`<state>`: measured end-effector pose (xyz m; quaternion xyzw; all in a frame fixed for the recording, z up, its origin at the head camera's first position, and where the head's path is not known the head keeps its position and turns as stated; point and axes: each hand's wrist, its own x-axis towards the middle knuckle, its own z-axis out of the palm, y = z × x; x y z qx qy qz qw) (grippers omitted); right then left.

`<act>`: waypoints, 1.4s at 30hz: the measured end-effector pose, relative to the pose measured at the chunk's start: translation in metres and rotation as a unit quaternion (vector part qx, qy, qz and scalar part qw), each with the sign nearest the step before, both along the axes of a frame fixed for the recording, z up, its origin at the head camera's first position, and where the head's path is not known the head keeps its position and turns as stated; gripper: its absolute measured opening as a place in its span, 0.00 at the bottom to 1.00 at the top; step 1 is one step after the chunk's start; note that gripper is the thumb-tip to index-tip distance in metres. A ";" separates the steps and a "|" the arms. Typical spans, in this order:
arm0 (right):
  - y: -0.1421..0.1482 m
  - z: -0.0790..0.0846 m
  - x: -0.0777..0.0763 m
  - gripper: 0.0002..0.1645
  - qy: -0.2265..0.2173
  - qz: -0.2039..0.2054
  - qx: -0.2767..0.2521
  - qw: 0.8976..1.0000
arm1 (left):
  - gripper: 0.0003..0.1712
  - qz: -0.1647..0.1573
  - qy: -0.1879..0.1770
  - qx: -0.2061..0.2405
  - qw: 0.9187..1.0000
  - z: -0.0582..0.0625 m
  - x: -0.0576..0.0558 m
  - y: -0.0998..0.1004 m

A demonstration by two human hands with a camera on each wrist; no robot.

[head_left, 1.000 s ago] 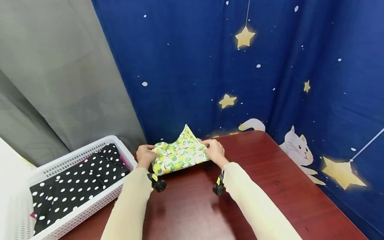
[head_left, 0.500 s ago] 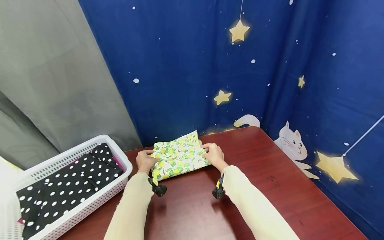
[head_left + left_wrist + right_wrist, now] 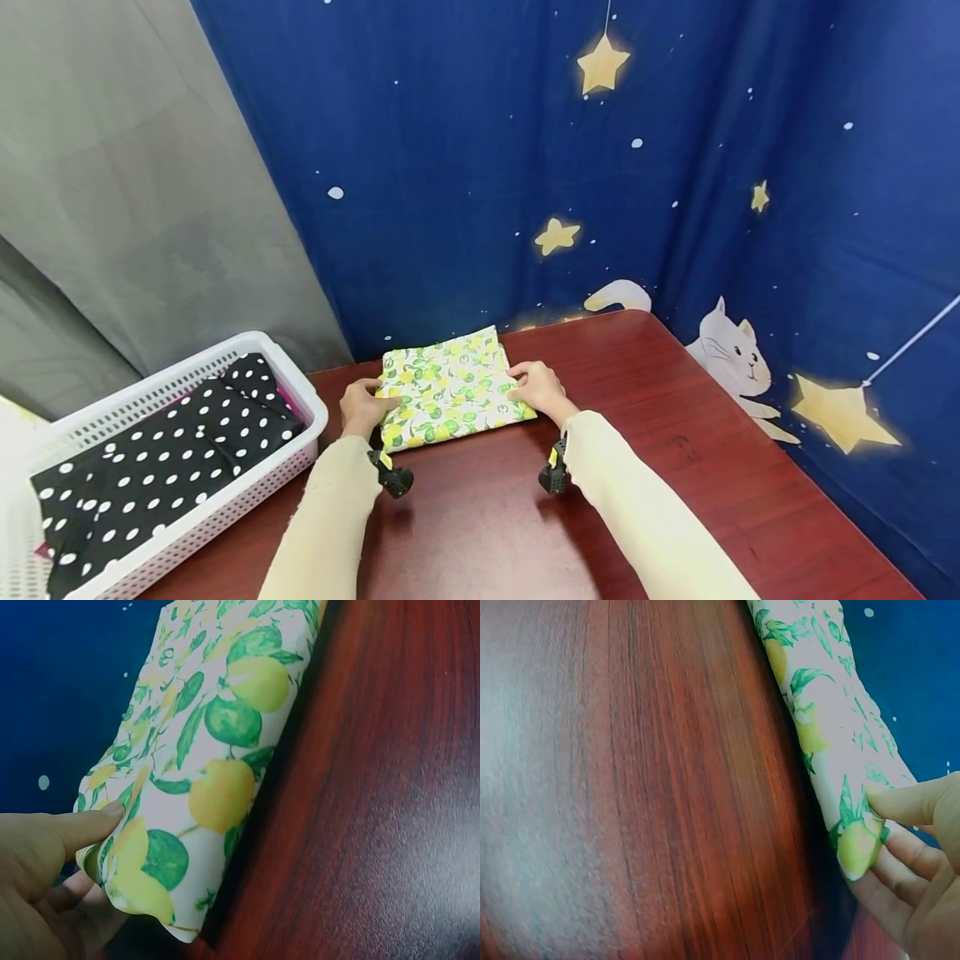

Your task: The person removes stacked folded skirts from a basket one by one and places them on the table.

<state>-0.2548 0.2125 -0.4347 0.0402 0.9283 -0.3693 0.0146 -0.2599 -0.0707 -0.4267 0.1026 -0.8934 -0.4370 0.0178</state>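
Note:
A folded cloth (image 3: 446, 387) with a print of lemons and green leaves lies near the back edge of the table, its top fairly flat. My left hand (image 3: 366, 406) pinches its left side; in the left wrist view the thumb is on top of the lemon-print cloth (image 3: 202, 765) and the fingers are beneath. On the other side my right hand (image 3: 542, 390) grips the right edge. The right wrist view shows that thumb pressing on the cloth (image 3: 829, 727), with fingers curled under the corner.
At the left stands a white perforated plastic basket (image 3: 300, 392) holding black polka-dot fabric (image 3: 172, 467), with a bit of magenta showing beside it. The dark red wooden table (image 3: 480, 517) meets a blue star-patterned curtain (image 3: 450, 167) and a grey curtain (image 3: 150, 167) behind.
The peaked far part of the cloth has come down and now lies flat and more rectangular. Both hands keep their hold at the sides. The head view has shifted slightly.

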 end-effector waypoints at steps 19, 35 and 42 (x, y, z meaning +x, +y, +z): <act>0.012 0.014 -0.007 0.25 -0.092 0.032 -0.032 0.995 | 0.31 -0.034 -0.010 -0.035 0.999 0.005 -0.002 -0.002; 0.011 0.063 -0.017 0.26 -0.068 0.058 -0.017 0.996 | 0.26 -0.059 0.006 0.000 0.998 0.037 -0.002 0.001; -0.002 0.086 -0.016 0.24 -0.046 0.081 -0.012 0.996 | 0.23 -0.073 0.045 0.005 0.996 0.055 0.000 0.000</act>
